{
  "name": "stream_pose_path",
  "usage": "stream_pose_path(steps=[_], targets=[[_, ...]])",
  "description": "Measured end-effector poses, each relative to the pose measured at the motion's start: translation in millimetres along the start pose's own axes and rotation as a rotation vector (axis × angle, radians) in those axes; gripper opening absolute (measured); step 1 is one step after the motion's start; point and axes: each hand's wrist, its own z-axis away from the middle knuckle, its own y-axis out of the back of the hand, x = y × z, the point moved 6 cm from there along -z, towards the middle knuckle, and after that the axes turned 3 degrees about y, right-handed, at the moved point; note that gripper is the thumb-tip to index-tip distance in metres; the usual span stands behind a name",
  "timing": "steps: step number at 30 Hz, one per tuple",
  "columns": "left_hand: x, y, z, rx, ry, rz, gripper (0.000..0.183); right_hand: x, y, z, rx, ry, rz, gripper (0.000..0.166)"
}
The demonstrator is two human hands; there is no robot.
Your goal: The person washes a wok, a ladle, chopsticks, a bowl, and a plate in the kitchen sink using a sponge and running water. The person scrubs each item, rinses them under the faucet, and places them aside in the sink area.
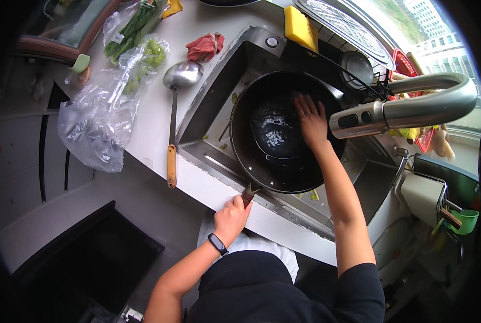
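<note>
A black wok [248,133] rests over the stainless steel sink [208,109], with a little shiny water in its bottom. My left hand [231,217] grips the brown wok handle [248,194] at the sink's front edge. Inside the wok, my right hand [311,121] lies against the right part of the inner surface, fingers spread and holding nothing; its fingertips look slightly blurred. The steel faucet [402,113] reaches in from the right, its head close beside my right hand. Green vegetable scraps [315,194] lie in the sink below the wok.
Left of the sink, a ladle [172,121] lies on the white counter, its wooden handle past the edge. Near it are a red cloth [205,46] and bagged greens [143,60]. A yellow sponge [301,28] sits on the black rack behind. A knife holder [422,196] stands right.
</note>
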Motion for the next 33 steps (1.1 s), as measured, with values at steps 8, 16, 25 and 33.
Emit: stream_pose_path(steps=[8,16,25,33], targets=[[1,3,3,0.025,0.017,0.037,0.042,-22,38,61,-0.176,0.012,-0.694,0.057],[-9,18,6,-0.064,0.175,0.427,0.041,42,153,78,0.3,-0.217,-0.694,0.033],[-22,15,26,-0.278,0.098,0.616,0.023,96,175,85,0.101,-0.374,-0.205,0.019],[-13,33,50,-0.701,0.029,1.016,0.02,128,201,56,-0.064,-0.317,-0.358,0.022]])
